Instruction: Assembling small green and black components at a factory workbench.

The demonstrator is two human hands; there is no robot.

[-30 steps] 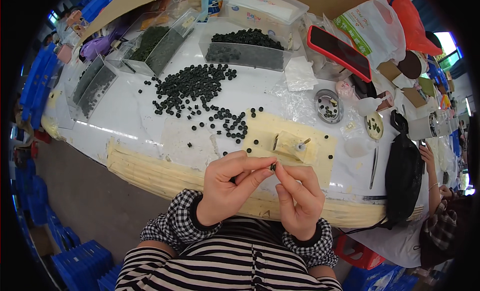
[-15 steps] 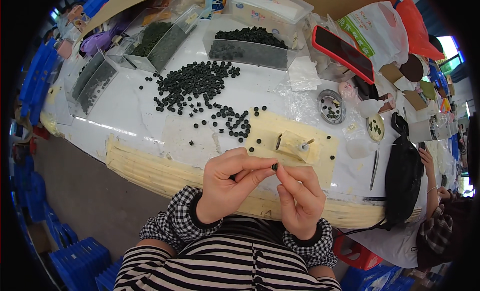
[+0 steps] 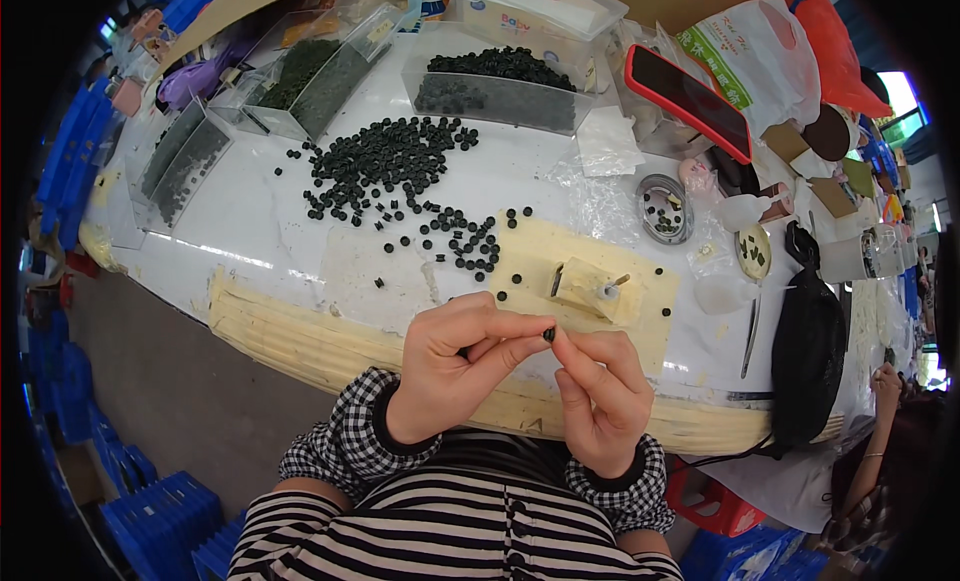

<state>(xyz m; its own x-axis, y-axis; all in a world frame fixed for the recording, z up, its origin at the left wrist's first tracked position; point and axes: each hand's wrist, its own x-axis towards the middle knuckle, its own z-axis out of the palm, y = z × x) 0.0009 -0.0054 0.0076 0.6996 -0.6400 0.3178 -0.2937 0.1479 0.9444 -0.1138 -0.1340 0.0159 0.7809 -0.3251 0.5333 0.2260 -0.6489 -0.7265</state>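
Note:
Between my fingertips, just over the table's front edge, is a small black grooved piece (image 3: 549, 334), round and spool-like. My left hand (image 3: 455, 366) pinches it between thumb and forefinger, the other fingers curled in. From the other side, the fingertips of my right hand (image 3: 608, 391) close on the same piece. Behind my hands stands a small yellowish block fixture (image 3: 590, 291) with a pale peg, on a cream mat (image 3: 520, 243). To its left, several loose black pieces (image 3: 465, 243) lie scattered before a larger pile of the same pieces (image 3: 385, 159).
A clear bin of black pieces (image 3: 500, 76) stands behind the pile. Divided clear bins (image 3: 310, 91) are at the far left. A red-cased phone (image 3: 690, 101), round dish (image 3: 664, 209), tweezers (image 3: 750, 339) and black bag (image 3: 800, 351) occupy the right. A co-worker's hand (image 3: 886, 383) shows at the far right.
My hands keep their pinch on the black piece, almost unmoved. At the far right, the co-worker's hand has moved away from beside the black bag, lower and further right.

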